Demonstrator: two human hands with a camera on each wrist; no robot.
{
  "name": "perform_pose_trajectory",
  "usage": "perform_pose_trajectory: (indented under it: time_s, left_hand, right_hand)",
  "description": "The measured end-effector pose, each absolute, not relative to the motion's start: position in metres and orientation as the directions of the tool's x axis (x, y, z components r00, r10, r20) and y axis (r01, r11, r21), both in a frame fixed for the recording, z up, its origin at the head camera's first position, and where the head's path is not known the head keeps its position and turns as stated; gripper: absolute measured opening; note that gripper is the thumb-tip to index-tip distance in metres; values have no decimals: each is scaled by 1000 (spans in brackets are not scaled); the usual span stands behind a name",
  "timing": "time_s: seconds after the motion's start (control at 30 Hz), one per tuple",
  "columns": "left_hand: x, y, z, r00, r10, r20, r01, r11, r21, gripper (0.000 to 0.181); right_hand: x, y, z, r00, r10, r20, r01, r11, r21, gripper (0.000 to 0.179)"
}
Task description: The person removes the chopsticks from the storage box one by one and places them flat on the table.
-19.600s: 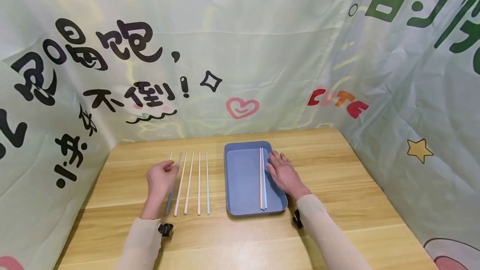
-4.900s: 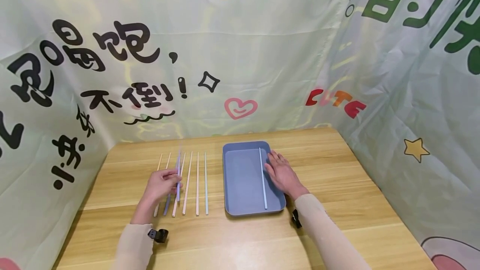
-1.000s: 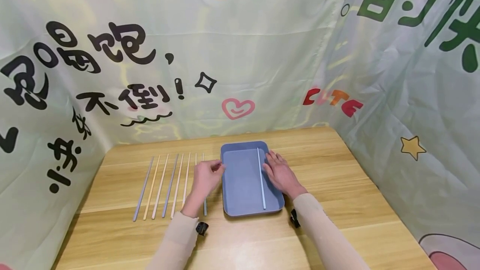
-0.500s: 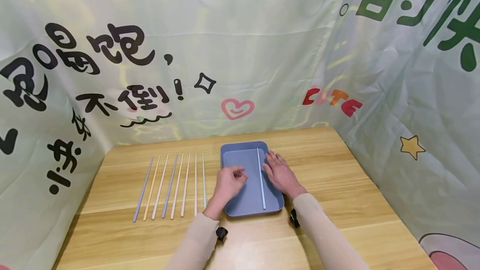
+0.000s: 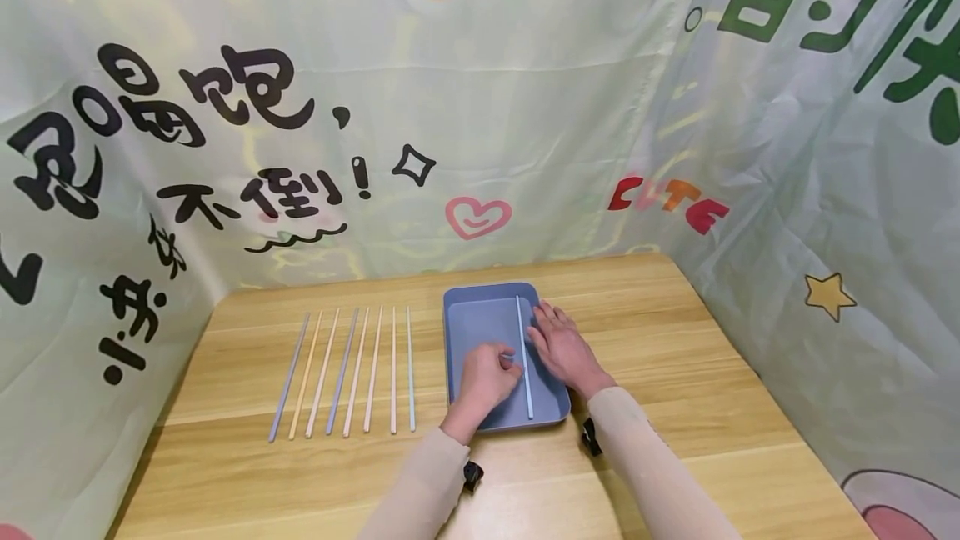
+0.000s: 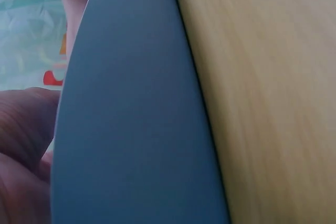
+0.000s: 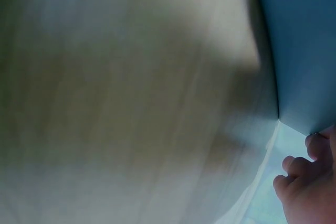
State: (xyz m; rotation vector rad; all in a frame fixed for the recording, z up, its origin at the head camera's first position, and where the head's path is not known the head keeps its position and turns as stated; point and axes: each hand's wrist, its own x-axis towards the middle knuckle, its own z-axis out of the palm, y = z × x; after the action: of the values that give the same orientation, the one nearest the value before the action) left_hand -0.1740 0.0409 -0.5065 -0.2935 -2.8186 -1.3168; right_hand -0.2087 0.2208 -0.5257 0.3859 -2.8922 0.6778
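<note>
In the head view a blue-grey tray (image 5: 472,311) holds one pale blue chopstick (image 5: 529,398), lying lengthwise near its right side. My left hand (image 5: 483,380) is over the tray, fingers loosely bent, their tips just left of this chopstick; I see nothing between them. My right hand (image 5: 567,352) rests along the tray's right rim with its fingers extended. In the left wrist view the tray's outer wall (image 6: 131,103) hides most of the left hand (image 6: 23,150). The right wrist view shows the right hand (image 7: 312,187) at a corner of the tray (image 7: 304,40).
Left of the tray, several chopsticks lie spaced in a row on the wooden table (image 5: 225,473), from a purple chopstick (image 5: 288,377) at the left end to a light blue chopstick (image 5: 411,369) nearest the tray. Printed cloth (image 5: 555,123) hangs around the back and sides.
Earlier, more chopsticks lay in the tray and fewer in the row, which has grown leftward. Over the last second my left hand has moved right, into the tray. The right hand has stayed put.
</note>
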Motion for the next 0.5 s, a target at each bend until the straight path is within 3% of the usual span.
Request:
perform_pose_trajectory:
  time_s: [0.5]
  left_hand:
    - [-174, 60, -508, -991, 136, 2, 94, 674, 733, 31]
  right_hand:
    - [-209, 221, -522, -964, -210, 162, -260, 866, -427, 57]
